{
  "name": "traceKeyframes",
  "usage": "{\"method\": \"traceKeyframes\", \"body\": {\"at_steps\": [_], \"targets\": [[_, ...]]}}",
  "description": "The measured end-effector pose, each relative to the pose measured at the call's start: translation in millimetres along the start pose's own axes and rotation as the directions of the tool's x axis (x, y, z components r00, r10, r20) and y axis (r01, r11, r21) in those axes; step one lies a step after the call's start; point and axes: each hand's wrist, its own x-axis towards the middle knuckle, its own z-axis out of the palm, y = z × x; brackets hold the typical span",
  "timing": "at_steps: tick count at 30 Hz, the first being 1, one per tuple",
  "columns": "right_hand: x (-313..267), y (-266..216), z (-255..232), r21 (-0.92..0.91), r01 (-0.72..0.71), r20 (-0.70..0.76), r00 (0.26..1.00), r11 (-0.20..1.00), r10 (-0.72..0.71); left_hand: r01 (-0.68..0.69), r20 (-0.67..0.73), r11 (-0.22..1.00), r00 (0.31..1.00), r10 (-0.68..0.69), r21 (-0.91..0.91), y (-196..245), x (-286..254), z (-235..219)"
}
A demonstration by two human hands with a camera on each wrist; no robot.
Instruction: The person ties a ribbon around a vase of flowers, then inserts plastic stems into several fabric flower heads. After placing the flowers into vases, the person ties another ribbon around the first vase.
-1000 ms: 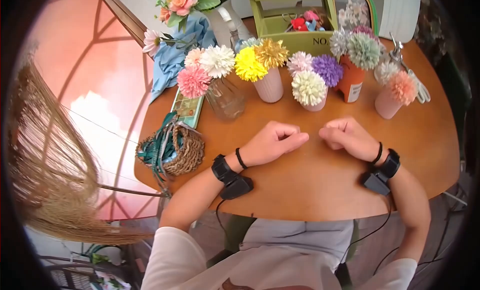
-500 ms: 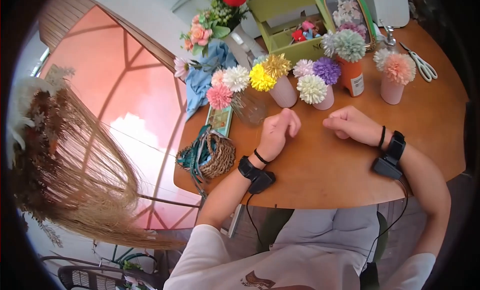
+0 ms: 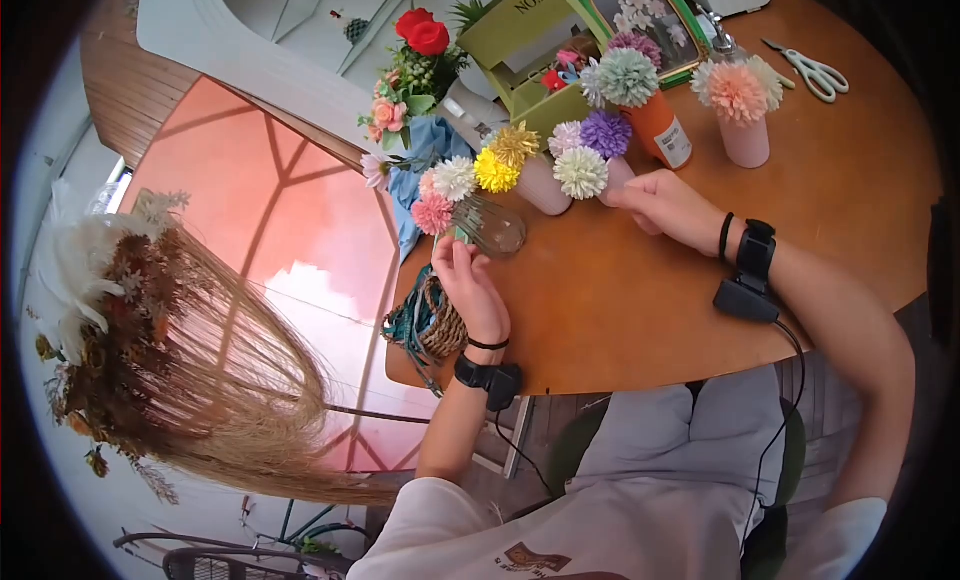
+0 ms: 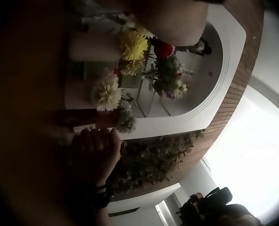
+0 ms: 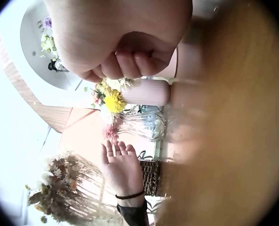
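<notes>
My left hand is raised beside the clear glass vase, which holds pink and white pompom flowers. In the right wrist view the same hand shows its palm, fingers fairly straight and nothing in them. Behind its wrist sits a woven basket with teal ribbons, partly covered by the hand. Fingers curled into the palm, my right hand holds nothing. It is at the front of a pink vase with purple, cream and pale pink pompoms, overlapping it in the head view.
Along the back stand a ribbed pink vase with yellow and gold flowers, an orange bottle, another pink vase, scissors and a green box. Dried grass hangs left of the wooden table.
My left hand has moved left, away from the right hand, and its fingers have opened out. The right hand is now closer to the pink vase. The head view has turned and shifted.
</notes>
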Motion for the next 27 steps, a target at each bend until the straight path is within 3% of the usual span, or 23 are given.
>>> {"method": "traceKeyframes", "body": {"at_steps": [2, 6, 14, 17, 23, 27], "targets": [[1, 0, 0, 0.008, 0.012, -0.002, 1.000, 1.000, -0.012, 0.019, -0.133, 0.998, 0.991, -0.010, 0.065, -4, -5, 3], [0, 0, -1, -0.026, 0.036, -0.053, 0.998, 0.999, -0.037, 0.025, -0.086, 0.998, 0.996, -0.021, 0.053, -13, -4, 4], [3, 1, -4, -0.021, 0.086, -0.110, 0.990, 0.996, -0.087, 0.120, 0.030, 0.990, 0.992, -0.123, 0.078, -46, 57, -29], [3, 2, -7, 0.005, 0.080, -0.119, 0.990, 0.997, -0.079, 0.058, 0.117, 0.989, 0.990, -0.074, 0.137, -46, 67, -25], [-1, -11, -5, 0.014, 0.098, -0.153, 0.984, 0.995, -0.095, 0.114, 0.144, 0.981, 0.980, -0.137, 0.159, -39, 75, -18], [2, -6, -9, 0.023, 0.116, -0.173, 0.979, 0.993, -0.110, 0.068, 0.141, 0.974, 0.985, -0.100, 0.217, -45, 80, -20]]}}
